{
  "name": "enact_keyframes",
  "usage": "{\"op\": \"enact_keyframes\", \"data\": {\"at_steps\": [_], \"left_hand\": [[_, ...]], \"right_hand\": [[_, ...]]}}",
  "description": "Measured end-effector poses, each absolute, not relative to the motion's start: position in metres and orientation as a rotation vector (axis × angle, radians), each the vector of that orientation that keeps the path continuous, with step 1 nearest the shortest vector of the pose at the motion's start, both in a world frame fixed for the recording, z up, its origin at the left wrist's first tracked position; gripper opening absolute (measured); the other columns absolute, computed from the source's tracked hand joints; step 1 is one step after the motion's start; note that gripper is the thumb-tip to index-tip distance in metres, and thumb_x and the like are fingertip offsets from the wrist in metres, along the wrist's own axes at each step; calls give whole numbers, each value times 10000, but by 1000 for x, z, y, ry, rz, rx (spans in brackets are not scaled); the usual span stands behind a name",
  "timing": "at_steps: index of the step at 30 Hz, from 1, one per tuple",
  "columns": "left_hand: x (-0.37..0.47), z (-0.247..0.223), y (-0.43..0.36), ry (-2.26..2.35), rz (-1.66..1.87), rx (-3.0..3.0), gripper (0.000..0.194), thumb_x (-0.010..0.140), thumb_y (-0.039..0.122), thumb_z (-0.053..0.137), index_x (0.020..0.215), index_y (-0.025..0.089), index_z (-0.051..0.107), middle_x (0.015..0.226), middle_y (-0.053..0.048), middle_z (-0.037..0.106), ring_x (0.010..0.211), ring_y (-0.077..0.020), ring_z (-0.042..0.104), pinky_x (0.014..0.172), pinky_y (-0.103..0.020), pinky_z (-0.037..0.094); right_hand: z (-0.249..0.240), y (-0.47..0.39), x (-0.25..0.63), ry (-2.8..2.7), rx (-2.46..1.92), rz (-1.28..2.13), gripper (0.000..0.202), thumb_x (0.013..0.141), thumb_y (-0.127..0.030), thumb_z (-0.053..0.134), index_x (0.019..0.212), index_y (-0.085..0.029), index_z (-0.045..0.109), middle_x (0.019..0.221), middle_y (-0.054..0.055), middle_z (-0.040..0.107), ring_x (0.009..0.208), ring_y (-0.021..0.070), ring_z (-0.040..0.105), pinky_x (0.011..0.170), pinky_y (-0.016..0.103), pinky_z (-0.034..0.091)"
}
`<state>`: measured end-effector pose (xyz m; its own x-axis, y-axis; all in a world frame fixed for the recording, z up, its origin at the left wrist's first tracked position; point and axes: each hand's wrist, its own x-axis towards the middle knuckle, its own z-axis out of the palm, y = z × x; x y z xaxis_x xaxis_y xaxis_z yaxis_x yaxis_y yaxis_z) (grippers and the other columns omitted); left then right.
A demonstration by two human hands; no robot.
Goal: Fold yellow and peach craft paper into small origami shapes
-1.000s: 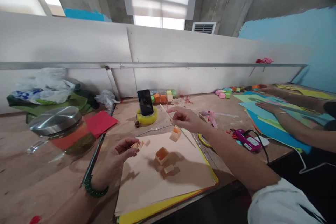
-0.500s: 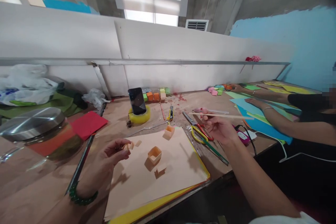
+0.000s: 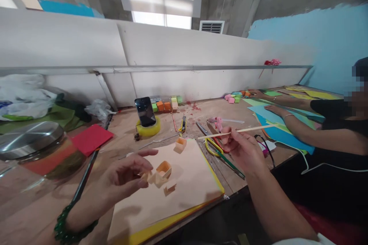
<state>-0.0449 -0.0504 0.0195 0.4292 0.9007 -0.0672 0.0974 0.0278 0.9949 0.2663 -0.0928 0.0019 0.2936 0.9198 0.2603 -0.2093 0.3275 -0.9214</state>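
In the head view, the paper stack (image 3: 195,183) is my landmark. The left hand (image 3: 123,180) is above its left part. The thumb and a lower finger are nearly closed and appear to pinch a small folded paper piece (image 3: 147,176), while the index finger is extended apart from them. The exact contact is partly hidden. The right hand (image 3: 247,153) is beyond the right edge of the stack, with thumb and fingers closed on a thin stick (image 3: 253,128); one end of the stick points toward the far right corner of the stack.

I judge that the light piece could slip or be bent, because only the fingertips seem to hold it. If the left hand moves to the right, it could push the open paper box (image 3: 168,173), which stands on the stack very near the fingers. The long stick could also catch on the scissors (image 3: 202,128), lying beside the right edge of the stack, if it dips.

The folded piece is at the tips of the left thumb and finger, over the left part of the stack, not deep in the palm. A second paper box (image 3: 180,145) is at the far edge of the stack, and a bent paper scrap (image 3: 170,189) lies near its middle, both outside the grip.
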Motion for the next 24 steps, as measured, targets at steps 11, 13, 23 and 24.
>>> {"op": "enact_keyframes", "data": {"at_steps": [11,13,23,24], "left_hand": [[13,55,-53,656,456,1491,140,534,217,810,660,208,749,1134,-113,678,582,-182,644,508,-303,509],[21,51,-52,624,371,1432,164,532,233,815,678,204,746,962,-96,716,530,-161,616,499,-293,499],[10,44,-42,634,522,1197,274,524,279,841,759,169,756,733,-35,658,537,-118,551,500,-227,466],[6,44,-40,634,553,1186,278,523,278,848,760,165,756,771,-40,667,532,-108,544,498,-225,468]], "right_hand": [[24,-96,233,-1520,-955,822,392,826,-538,621,697,-179,709,665,9,572,591,116,486,517,237,387],[25,-93,226,-1558,-941,870,396,815,-543,630,684,-177,705,693,13,590,631,121,513,548,235,407],[-12,-87,216,-1666,-867,1738,583,757,-718,539,814,-160,697,531,-25,518,388,70,372,366,198,292],[-13,-92,226,-1735,-887,1704,522,722,-676,625,738,-159,696,468,-50,449,383,62,339,367,192,258]]}}
